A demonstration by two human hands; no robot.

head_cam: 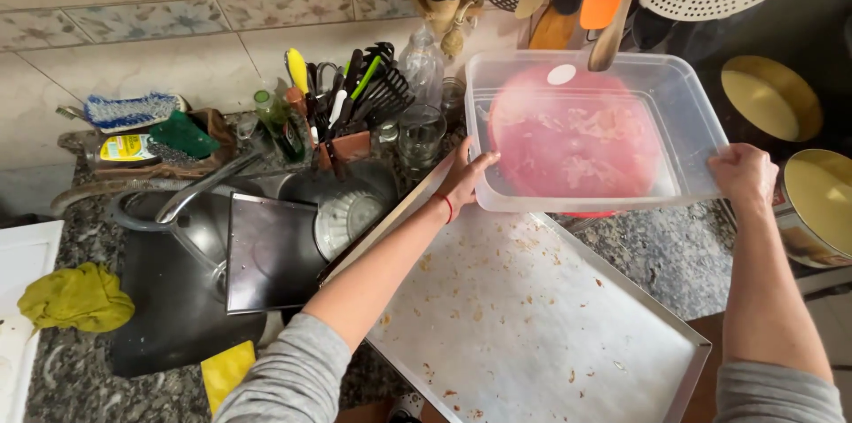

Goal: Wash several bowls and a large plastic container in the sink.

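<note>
I hold a clear rectangular plastic container (pixel 683 94) tilted up on its side above a large metal baking tray (pixel 532 316). My left hand (pixel 463 176) grips its left edge and my right hand (pixel 744 173) grips its right edge. Behind the see-through container a round pink plate or lid (pixel 572 134) with pale smears shows. The baking tray below is dotted with crumbs and leans over the sink edge.
A sink (pixel 204 245) at left holds a square metal pan (pixel 271 254), a colander and dark pans. A utensil holder (pixel 346 99), glasses (pixel 419 134), brush and sponge line the tiled wall. A yellow cloth (pixel 75 297) lies left. Round tins (pixel 821 201) stand right; utensils hang above.
</note>
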